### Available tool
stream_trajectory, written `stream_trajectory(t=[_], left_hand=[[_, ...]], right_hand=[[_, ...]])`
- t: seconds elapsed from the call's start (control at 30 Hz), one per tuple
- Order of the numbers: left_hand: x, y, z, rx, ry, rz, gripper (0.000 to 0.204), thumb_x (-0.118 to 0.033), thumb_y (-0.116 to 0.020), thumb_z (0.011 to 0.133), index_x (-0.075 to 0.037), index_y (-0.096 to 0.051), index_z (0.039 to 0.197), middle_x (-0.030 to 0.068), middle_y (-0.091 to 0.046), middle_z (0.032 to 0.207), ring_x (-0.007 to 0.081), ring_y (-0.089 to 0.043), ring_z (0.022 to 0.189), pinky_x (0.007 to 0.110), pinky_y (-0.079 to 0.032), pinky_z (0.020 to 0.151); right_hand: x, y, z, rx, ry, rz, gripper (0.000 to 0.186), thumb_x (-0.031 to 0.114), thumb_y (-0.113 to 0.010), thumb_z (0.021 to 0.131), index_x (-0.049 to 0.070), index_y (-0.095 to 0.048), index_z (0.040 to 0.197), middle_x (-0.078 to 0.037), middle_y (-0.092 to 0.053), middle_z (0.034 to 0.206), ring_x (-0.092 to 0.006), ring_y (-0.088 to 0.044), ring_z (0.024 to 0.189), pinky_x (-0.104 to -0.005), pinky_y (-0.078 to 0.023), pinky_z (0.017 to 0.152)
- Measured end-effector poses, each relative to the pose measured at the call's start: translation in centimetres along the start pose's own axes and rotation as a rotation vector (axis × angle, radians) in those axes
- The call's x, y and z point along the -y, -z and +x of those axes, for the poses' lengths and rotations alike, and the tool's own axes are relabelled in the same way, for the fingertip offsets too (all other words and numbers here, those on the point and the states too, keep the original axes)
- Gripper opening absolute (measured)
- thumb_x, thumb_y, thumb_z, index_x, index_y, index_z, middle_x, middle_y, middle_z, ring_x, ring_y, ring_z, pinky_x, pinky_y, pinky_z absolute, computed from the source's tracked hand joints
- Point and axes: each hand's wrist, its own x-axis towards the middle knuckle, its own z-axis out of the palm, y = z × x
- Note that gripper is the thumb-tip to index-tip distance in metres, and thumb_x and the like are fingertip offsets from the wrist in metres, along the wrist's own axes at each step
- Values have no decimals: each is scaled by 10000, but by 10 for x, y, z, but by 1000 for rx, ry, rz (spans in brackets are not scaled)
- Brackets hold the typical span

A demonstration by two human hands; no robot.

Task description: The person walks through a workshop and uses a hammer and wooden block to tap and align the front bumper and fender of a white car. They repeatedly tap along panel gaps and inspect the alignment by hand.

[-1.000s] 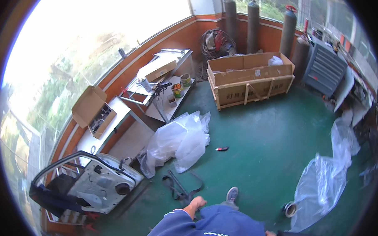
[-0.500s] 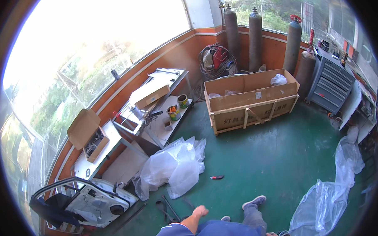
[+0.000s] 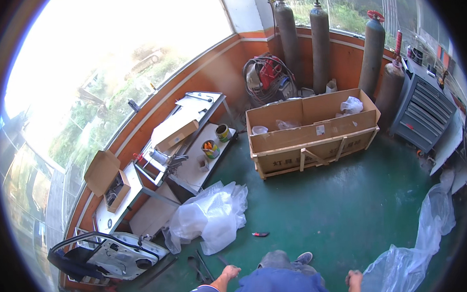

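My left hand hangs low at the bottom of the picture, fingers curled in; nothing shows in it. Just beyond it on the green floor lie dark, long strip-like pieces. At the lower right, my right hand is closed as well, and its inner side is hidden, so what it holds, if anything, cannot be seen. Beside that hand, clear plastic sheeting runs along the floor. A small red and black utility knife lies ahead of my feet.
A long cardboard crate with wooden slats stands ahead, loose plastic inside. Crumpled sheeting lies left of centre by white workbenches. A car door leans at lower left. Gas cylinders and a grey tool cabinet stand behind.
The view has shifted, and floor things sit lower in it. My right hand has come further into view and out from my body. My left hand is lower and further left, still curled.
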Motion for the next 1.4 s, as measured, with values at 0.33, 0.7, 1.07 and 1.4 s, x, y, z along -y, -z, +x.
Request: stream_trajectory(t=[0.33, 0.7, 1.07, 1.4], left_hand=[[-211, -30, 84, 103, -379, 560, 496, -424, -656, 913, -31, -745, 1202, 184, -764, 1088, 343, -722, 1009, 422, -550, 937], [-568, -61, 229, 318, -623, 445, 254, -147, -658, 856, 79, -743, 934, 127, -736, 774, 206, -695, 656, 342, -569, 608], [-773, -335, 104, 443, -767, 821, 406, -223, -705, 914, 96, -707, 1166, 156, -759, 961, 214, -735, 811, 342, -604, 693], [-822, -600, -39, 547, -875, 1178, 519, -374, -677, 922, 7, -696, 1274, 148, -780, 1030, 240, -755, 886, 364, -599, 820]], right_hand=[[133, -20, 18, -201, -63, -25, 164, 187, -646, 952, 26, -636, 985, -76, -621, 690, -154, -566, 503, -305, -435, 415], [11, -82, -82, -634, -522, 422, 118, 116, -733, 894, 4, -698, 887, -87, -690, 759, -176, -642, 598, -317, -498, 511], [-120, -88, 68, -940, -274, -149, 256, 233, -649, 919, 20, -755, 1015, -133, -764, 885, -317, -729, 760, -465, -586, 688], [44, 393, 43, -1134, -121, 775, 110, 142, -668, 951, 32, -663, 953, -46, -654, 754, -140, -610, 572, -302, -482, 503]])
